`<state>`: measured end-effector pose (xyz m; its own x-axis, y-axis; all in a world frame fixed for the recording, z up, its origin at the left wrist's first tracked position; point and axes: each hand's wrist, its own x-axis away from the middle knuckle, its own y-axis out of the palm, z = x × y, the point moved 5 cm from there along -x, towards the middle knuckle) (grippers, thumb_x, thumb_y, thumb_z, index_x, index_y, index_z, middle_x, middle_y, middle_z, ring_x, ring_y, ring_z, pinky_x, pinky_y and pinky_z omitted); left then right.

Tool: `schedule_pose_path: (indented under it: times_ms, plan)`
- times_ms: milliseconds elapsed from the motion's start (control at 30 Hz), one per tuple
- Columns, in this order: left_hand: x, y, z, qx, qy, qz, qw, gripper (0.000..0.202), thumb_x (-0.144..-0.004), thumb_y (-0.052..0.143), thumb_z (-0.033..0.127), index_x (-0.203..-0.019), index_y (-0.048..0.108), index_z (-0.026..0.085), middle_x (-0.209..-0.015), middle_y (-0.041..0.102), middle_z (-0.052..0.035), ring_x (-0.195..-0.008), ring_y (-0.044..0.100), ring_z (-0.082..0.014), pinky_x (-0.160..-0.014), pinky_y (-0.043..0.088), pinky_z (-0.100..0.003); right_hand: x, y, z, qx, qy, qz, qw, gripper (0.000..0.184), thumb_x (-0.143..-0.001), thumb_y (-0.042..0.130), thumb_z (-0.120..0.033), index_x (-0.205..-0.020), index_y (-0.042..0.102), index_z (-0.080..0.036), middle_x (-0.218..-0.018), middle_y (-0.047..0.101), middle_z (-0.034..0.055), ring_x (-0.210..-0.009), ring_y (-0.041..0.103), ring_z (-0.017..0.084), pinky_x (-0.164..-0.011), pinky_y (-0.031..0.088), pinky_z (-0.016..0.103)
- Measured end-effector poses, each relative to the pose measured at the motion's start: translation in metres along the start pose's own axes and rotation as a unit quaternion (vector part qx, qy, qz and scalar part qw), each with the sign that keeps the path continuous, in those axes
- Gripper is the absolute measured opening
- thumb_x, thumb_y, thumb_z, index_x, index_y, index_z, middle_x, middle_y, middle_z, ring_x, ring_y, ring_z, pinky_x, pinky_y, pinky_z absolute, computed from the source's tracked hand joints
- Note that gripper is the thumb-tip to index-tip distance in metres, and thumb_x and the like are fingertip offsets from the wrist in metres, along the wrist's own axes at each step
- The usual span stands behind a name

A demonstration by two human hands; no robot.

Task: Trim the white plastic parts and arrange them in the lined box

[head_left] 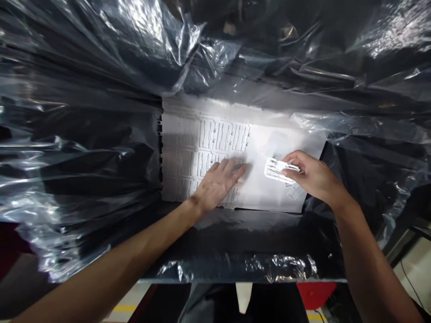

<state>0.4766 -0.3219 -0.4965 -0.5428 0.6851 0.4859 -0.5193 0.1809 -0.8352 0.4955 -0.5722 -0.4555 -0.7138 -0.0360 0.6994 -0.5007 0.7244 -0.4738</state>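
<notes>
Between the thumb and fingers of my right hand (pixel 308 172) is a flat white slotted plastic part (pixel 276 170), held above the right side of a white sheet (pixel 262 197). My left hand (pixel 218 181) reaches over the middle of the layer, palm down with its fingers stretched out. Under and beside it lie several similar white slotted parts (pixel 205 134), set out in rows on the left half. The left fingers hide some of these parts. Whether that hand presses on them or hovers just above, I cannot tell.
Shiny dark plastic film (pixel 101 134) lines the container all round the white layer, with loose folds at the left and back. The film-covered front edge (pixel 235 267) runs close to my body. A red object (pixel 316 294) shows below that edge.
</notes>
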Motion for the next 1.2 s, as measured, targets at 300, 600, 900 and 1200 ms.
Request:
schedule_pose_path:
  times_ms: [300,600,900,1200]
  plan:
    - [-0.009,-0.016,0.017,0.593,-0.129,0.032,0.794,0.052,-0.098,0.058,0.052,-0.137,0.056,0.017,-0.119,0.069,-0.0121,-0.107,0.067,-0.0243,-0.098,0.058,-0.045,-0.003,0.023,0.002,-0.238,0.026,-0.079,0.968,0.033,-0.085,0.076,-0.045,-0.109,0.065,-0.025,-0.095,0.076,0.0033,-0.079,0.071,0.02,-0.065,0.052,0.031]
    - [-0.023,-0.017,0.008,0.73,-0.142,0.01,0.668,0.031,-0.095,0.059,0.036,-0.121,0.062,0.02,-0.096,0.068,-0.0052,-0.078,0.066,-0.0146,-0.078,0.06,-0.033,-0.006,0.031,-0.006,-0.247,0.004,-0.125,0.961,0.025,-0.089,0.074,-0.043,-0.106,0.071,-0.025,-0.102,0.076,0.0031,-0.092,0.07,0.019,-0.088,0.055,0.037]
    - [-0.012,-0.025,0.004,0.637,-0.117,0.049,0.76,0.036,-0.097,0.052,0.035,-0.13,0.054,0.022,-0.098,0.071,-0.0063,-0.083,0.066,-0.0175,-0.075,0.056,-0.035,-0.008,0.047,-0.008,-0.239,-0.011,-0.181,0.954,0.036,-0.091,0.071,-0.042,-0.125,0.07,-0.032,-0.102,0.074,0.0031,-0.096,0.071,0.02,-0.084,0.061,0.038]
    - [-0.014,-0.03,-0.001,0.614,-0.152,0.088,0.769,0.02,-0.093,0.057,0.033,-0.109,0.052,0.021,-0.09,0.071,-0.0045,-0.077,0.068,-0.0171,-0.071,0.057,-0.035,-0.013,0.046,-0.007,-0.215,-0.025,-0.127,0.968,0.038,-0.092,0.066,-0.031,-0.13,0.067,-0.033,-0.097,0.073,0.0013,-0.084,0.069,0.018,-0.077,0.059,0.037]
